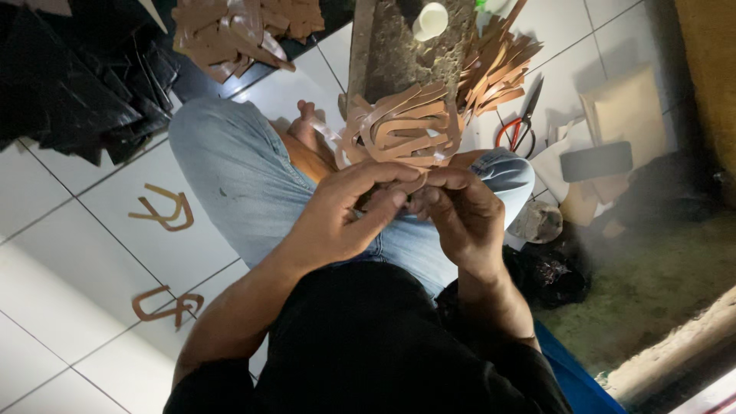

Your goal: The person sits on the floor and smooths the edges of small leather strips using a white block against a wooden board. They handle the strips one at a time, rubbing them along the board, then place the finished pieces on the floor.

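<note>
I'm pinching both hands together over my lap. My left hand [337, 218] is curling round from the left, thumb pressing in, and my right hand [460, 218] is meeting it from the right, fingers folded down. Between the fingertips I'm gripping a small brown strap piece [414, 182], mostly hidden, so I can't tell exactly how it's sitting. It's touching the near edge of the bundle of brown U-shaped straps [402, 130] just beyond my knuckles, resting over my knee.

I'd judge I'm working one piece loose or fitting it, and the next move is calling for a steady thumb grip and a clean pull without dragging the bundle along.

Moving outward: I'm sitting in blue jeans [238, 176] on the white tiled floor [69, 276]. Two loose strap pieces are lying on the tiles to the left, one farther [163, 208], one nearer [165, 304]. Far left is a dark stack of black sheets [69, 77], and beyond it a heap of brown offcuts [238, 27]. Far right of the bundle more brown strips [494, 65] are fanning out beside red-handled scissors [521, 123]. Further right, beige cardboard pieces [625, 107], plain, no label that I can make out.
</note>
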